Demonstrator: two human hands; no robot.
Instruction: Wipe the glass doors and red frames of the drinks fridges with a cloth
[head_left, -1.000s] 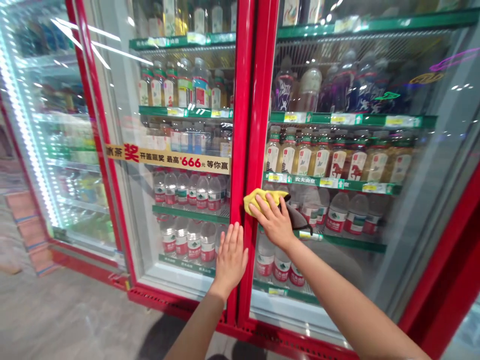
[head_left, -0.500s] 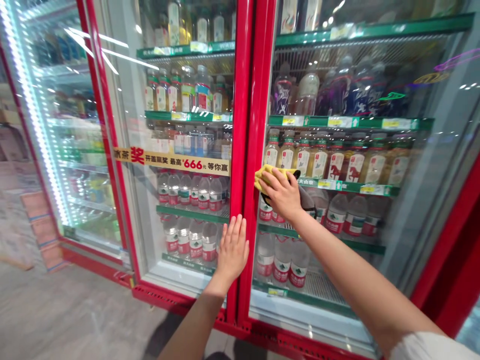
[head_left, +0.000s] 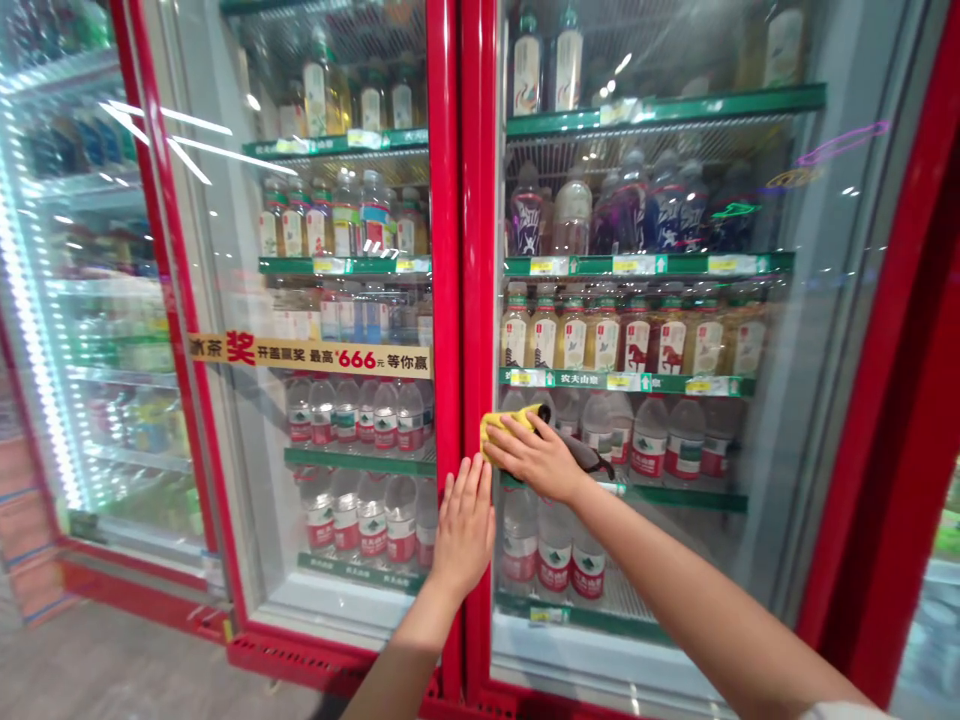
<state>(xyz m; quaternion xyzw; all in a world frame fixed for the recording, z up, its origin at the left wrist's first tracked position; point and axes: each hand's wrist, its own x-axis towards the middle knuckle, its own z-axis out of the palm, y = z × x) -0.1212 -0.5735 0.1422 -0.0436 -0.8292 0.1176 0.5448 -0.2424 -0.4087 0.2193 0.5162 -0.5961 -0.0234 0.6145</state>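
Observation:
My left hand lies flat on the red door frame where two fridge doors meet, its fingers stretched upward. Just above and right of it, my right hand presses a yellow cloth against the glass of the right-hand door, near that door's red edge. A dark grey part of the cloth hangs out to the right of the hand. Both hands are close together. Behind the glass, water bottles with red-and-white labels stand below and beside the right hand.
Shelves with green edges hold rows of tea bottles and dark drink bottles. A yellow printed strip crosses the left door. Another lit fridge stands at far left, beside pinkish boxes. Grey floor shows at lower left.
My right hand has slid the yellow cloth down the glass, from the tea-bottle shelf edge to just above my left hand. My left hand stays on the frame. The view has shifted slightly.

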